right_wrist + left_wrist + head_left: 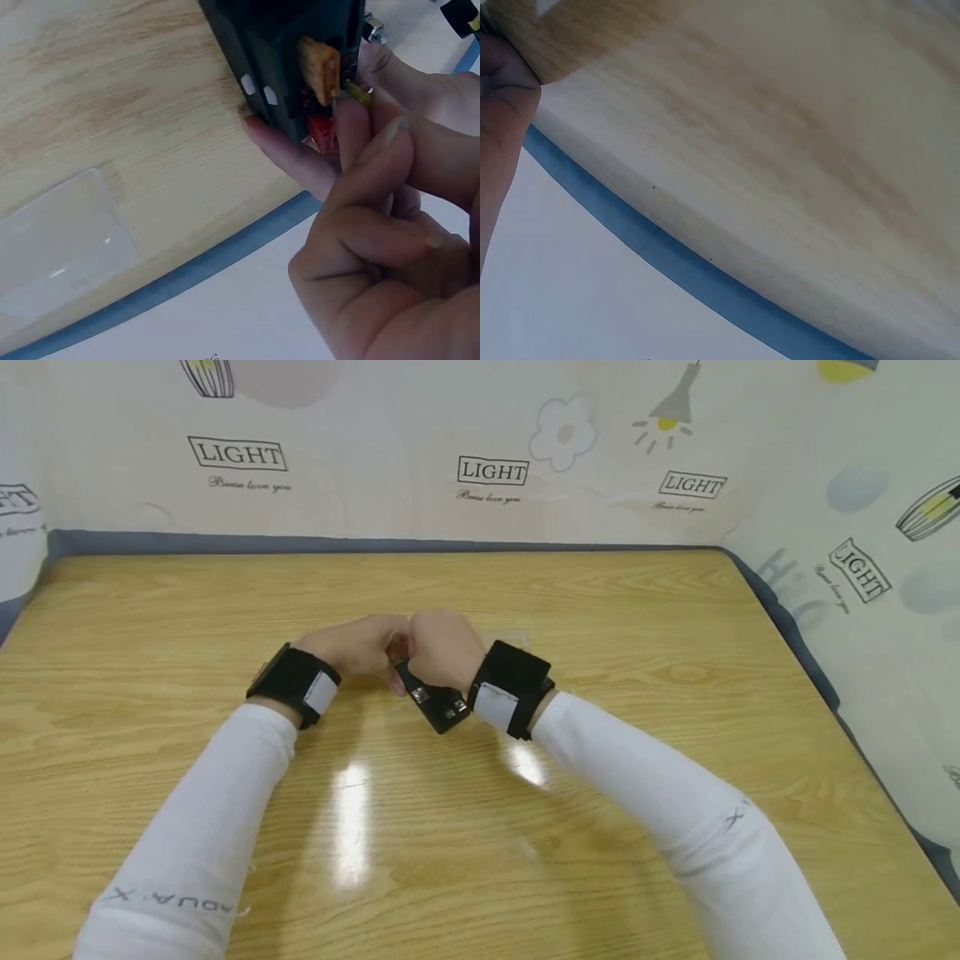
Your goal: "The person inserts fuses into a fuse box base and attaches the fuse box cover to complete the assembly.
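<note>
Both hands meet over the middle of the table around a black box-like device (438, 706) with metal fittings on its near side. My left hand (360, 647) grips the device, its fingers wrapping around the edges. In the right wrist view the black device (262, 67) shows two white ovals, an orange-brown block (320, 69) and a red part (322, 133) at one end. There my right hand (382, 247) has its thumb and forefinger pinched at a small yellow-green piece (358, 93) beside the block. The left wrist view catches only part of the left hand (502, 112).
A clear plastic piece (67, 240) lies flat on the wooden table (187, 610), beyond the right hand. Dark blue edging (375, 545) borders the table's far side, with a printed white wall covering (405, 460) behind it.
</note>
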